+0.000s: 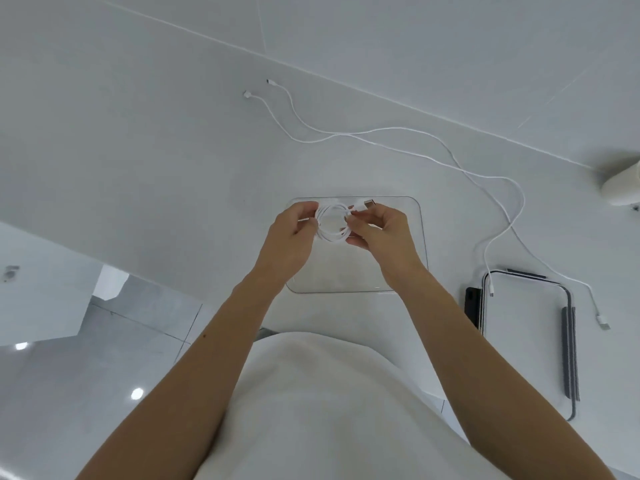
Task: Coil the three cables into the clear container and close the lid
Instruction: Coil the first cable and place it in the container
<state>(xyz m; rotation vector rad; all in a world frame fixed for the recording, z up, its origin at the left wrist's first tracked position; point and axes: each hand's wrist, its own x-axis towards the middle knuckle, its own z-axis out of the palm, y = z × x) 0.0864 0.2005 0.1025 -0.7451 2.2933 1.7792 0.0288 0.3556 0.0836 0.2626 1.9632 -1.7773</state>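
A white cable wound into a small coil [330, 221] hangs between my hands above the clear container [412, 206]. My left hand [294, 233] pinches the coil's left side. My right hand [379, 228] pinches its right side near the plug end, which sticks out at the top. Two more white cables [398, 131] lie stretched out on the white counter, running from the far middle to the right. One of them ends on the clear lid [519, 341] with grey clips, which lies flat to the right of the container; the other cable's plug rests just beside the lid.
A beige rounded object [621, 187] stands at the right edge of the counter. A dark flat object [472, 306] lies against the lid's left side. The counter's front edge runs below left, with tiled floor beyond it.
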